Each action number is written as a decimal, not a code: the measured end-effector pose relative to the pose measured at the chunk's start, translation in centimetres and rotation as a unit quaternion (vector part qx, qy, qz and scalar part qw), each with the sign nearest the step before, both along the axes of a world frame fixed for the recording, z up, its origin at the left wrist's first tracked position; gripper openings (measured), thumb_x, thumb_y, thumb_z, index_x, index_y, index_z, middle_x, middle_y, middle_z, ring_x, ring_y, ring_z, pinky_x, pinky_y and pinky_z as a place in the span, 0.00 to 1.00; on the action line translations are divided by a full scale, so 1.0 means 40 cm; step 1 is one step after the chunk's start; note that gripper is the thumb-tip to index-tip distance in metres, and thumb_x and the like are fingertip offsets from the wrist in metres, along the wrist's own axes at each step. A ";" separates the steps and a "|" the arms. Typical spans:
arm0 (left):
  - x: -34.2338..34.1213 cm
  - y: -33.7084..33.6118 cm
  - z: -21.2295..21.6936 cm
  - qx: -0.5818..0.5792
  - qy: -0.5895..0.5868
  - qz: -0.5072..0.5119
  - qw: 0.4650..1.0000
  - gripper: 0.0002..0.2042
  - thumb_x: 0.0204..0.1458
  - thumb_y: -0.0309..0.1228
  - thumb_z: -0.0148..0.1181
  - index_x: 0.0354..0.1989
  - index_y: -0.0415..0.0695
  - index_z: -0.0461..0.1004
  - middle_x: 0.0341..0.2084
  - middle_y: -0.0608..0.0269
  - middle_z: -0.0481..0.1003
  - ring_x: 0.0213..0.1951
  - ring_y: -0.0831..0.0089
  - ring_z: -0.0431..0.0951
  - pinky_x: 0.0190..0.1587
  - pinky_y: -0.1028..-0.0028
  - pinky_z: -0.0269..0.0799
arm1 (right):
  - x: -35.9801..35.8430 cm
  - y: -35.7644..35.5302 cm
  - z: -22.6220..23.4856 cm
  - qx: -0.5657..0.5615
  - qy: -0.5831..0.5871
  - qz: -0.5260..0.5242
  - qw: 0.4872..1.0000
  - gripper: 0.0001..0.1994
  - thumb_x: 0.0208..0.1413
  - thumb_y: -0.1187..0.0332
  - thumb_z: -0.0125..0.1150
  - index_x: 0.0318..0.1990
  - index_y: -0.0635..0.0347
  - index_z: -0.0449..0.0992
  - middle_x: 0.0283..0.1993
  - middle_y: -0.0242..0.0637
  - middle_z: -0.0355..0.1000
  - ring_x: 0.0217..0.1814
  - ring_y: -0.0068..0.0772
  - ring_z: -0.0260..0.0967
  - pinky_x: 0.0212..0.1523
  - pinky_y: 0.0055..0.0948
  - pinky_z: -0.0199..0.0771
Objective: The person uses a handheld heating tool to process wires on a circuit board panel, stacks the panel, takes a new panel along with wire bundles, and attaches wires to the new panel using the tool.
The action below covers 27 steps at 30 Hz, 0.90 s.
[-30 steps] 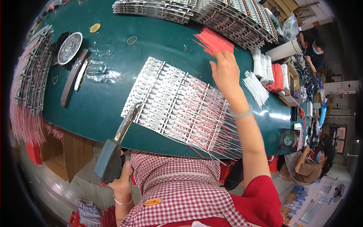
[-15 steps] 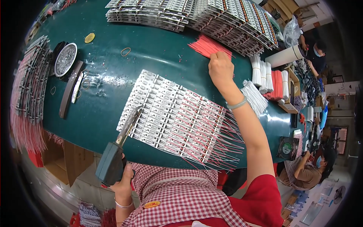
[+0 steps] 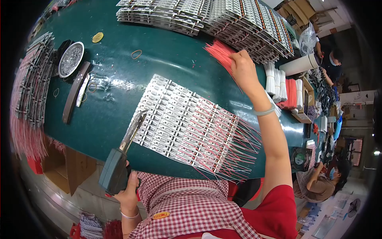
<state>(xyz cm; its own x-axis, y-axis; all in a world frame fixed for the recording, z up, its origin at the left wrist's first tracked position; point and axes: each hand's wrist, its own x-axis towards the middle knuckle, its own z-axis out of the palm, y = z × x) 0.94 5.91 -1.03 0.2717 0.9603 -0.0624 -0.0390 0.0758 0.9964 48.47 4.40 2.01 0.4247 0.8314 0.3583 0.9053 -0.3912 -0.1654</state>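
A grey-green soldering gun [image 3: 112,171] is gripped in my left hand [image 3: 128,191], fingers wrapped round its handle. Its long metal tip rests over the left part of a white circuit board panel [image 3: 169,115], at board level; whether it touches cannot be made out. Rows of small parts cover the panel, and red and white wires [image 3: 242,155] trail off its right side. Up at the far right, my right hand [image 3: 244,69] is closed at the right end of a loose pile of red wires [image 3: 219,53], with fingertips pinching wire there.
Stacked panels [image 3: 246,24] stand along the far side. More wired panels [image 3: 34,83] hang over the left edge. A bowl of clear bits [image 3: 71,59] sits beside a dark bar [image 3: 76,93]. Bundled white wires [image 3: 274,81] and a white cylinder [image 3: 299,65] lie right. Co-workers sit beyond.
My right hand has shifted slightly right at the red pile, and a wire end now hangs below it. The soldering gun's tip has moved slightly left over the panel.
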 end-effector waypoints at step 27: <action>-0.039 0.027 0.029 -0.061 -0.048 -0.013 0.997 0.23 0.55 0.16 0.65 0.61 0.34 0.73 0.52 0.55 0.78 0.37 0.76 0.78 0.39 0.75 0.75 | -0.187 0.194 0.146 -0.468 -0.183 0.188 0.844 0.02 0.47 0.76 0.65 0.29 0.60 0.82 0.32 0.44 0.80 0.40 0.48 0.81 0.38 0.42 0.82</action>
